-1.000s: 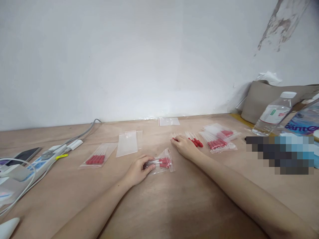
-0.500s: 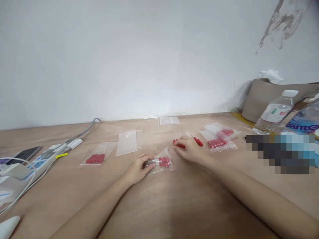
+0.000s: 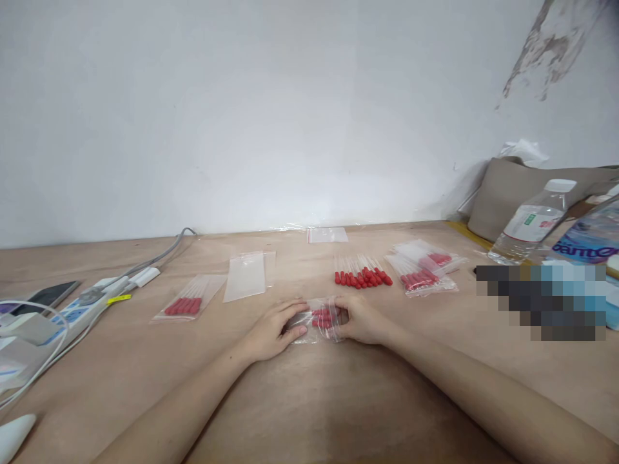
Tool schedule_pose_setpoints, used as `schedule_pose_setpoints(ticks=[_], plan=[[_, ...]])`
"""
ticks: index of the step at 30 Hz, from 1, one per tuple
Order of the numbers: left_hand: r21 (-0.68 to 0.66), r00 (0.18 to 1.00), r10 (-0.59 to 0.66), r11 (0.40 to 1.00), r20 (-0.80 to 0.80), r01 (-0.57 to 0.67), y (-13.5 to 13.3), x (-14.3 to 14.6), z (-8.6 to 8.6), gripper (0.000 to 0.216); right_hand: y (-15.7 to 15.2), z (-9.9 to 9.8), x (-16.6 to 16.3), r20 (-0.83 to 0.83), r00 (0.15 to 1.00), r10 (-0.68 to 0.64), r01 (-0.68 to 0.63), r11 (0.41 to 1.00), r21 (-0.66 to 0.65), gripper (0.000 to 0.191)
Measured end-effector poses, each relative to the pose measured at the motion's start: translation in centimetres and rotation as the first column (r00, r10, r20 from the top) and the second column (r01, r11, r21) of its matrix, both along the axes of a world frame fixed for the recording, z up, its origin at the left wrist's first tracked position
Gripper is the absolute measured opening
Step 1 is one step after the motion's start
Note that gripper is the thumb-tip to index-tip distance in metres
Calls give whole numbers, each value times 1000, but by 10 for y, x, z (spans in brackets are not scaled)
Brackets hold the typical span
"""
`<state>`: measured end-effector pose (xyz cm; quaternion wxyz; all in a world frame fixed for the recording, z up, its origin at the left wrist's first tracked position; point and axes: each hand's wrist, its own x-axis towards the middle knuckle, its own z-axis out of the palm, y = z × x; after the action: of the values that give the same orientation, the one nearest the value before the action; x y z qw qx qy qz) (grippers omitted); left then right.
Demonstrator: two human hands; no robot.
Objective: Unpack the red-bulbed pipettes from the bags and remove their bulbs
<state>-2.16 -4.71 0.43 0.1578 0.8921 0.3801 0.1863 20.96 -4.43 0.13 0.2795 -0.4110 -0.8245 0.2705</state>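
A small clear zip bag with red-tipped sticks inside lies on the wooden table in front of me. My left hand grips its left end with curled fingers. My right hand holds its right end, fingers closed on the plastic. Just behind the bag lies a loose row of red-tipped sticks, untouched by either hand.
Filled bags lie at the right, another filled bag at the left, empty bags behind. A power strip with cables and a phone sit far left. Water bottles and a grey bag stand at the right.
My right hand has left the loose row of sticks and come back to the bag, closing on its right end. My left hand has stayed on the bag.
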Motion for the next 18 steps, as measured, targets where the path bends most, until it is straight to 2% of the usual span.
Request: schedule_pose_setpoints(ticks=[7,13,18], plan=[[39,995,-38,998,-88,42,0,-1,0,47,-1,-1,-1,-60,996,-72,65,992,-108,20],[16,979,-46,999,-200,50,0,1,1,51,-3,5,-1,-16,999,51,-53,978,-200,29],[4,963,-63,998,-262,67,-2,1,5,52,0,2,-1,-73,997,21,-40,965,-260,25]])
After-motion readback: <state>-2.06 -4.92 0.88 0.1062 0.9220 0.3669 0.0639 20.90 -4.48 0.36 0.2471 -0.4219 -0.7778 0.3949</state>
